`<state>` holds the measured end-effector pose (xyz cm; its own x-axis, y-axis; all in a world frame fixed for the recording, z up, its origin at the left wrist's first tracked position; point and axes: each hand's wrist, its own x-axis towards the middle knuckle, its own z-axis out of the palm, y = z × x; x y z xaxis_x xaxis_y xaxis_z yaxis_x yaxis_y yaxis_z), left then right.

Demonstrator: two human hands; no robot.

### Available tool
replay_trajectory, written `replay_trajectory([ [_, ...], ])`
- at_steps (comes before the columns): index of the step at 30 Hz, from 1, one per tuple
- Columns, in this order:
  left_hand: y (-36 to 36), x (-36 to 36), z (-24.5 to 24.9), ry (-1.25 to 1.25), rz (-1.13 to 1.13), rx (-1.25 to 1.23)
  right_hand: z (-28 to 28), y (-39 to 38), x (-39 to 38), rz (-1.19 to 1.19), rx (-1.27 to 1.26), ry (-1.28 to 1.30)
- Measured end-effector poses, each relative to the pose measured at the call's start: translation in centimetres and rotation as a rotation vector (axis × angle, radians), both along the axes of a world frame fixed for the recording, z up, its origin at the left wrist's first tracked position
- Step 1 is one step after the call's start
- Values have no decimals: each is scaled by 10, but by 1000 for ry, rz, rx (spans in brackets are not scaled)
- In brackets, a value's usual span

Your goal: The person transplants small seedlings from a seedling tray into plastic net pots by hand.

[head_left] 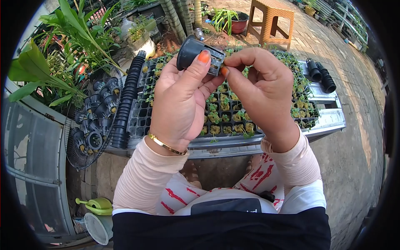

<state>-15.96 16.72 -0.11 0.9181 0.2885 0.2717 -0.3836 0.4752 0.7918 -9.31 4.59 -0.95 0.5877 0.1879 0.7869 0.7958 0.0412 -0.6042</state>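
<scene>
My left hand (179, 93) is closed around a black net pot (199, 54), which lies tilted on its side with the wide rim to the left and the slotted base to the right. At that base end, my right hand (261, 85) pinches with thumb and forefinger; what sits between those fingertips is too small to make out. Below both hands spreads a black seedling tray (143, 112) with small green seedlings (225, 102) growing in yellowish plugs.
Left of the tray lies a long stack of nested black pots (125, 100). A wire basket (71, 143) beside it holds several filled net pots (95, 100). Two short pot stacks (320, 75) rest on the metal table (333, 118). A woven-pattern stool (273, 14) stands behind.
</scene>
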Motion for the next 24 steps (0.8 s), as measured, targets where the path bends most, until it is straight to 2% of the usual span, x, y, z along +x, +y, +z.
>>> replay_trajectory([
  [3,4,2,-4,28,-8,-44,-4,0,8,57,-76,-309],
  [6,5,3,-3,37,-34,-39,-3,-1,4,45,-99,-246],
  [8,6,3,-1,39,-51,-37,0,0,-1,86,9,16],
  [9,8,2,1,41,-63,-33,2,-1,0,86,9,16],
  [11,13,2,2,59,-78,-47,5,-6,3,54,-101,-212],
  [17,8,3,6,92,-120,-74,9,-9,5,-47,-159,-433],
  [24,2,3,8,89,-84,-58,7,-7,4,-105,-80,-481],
])
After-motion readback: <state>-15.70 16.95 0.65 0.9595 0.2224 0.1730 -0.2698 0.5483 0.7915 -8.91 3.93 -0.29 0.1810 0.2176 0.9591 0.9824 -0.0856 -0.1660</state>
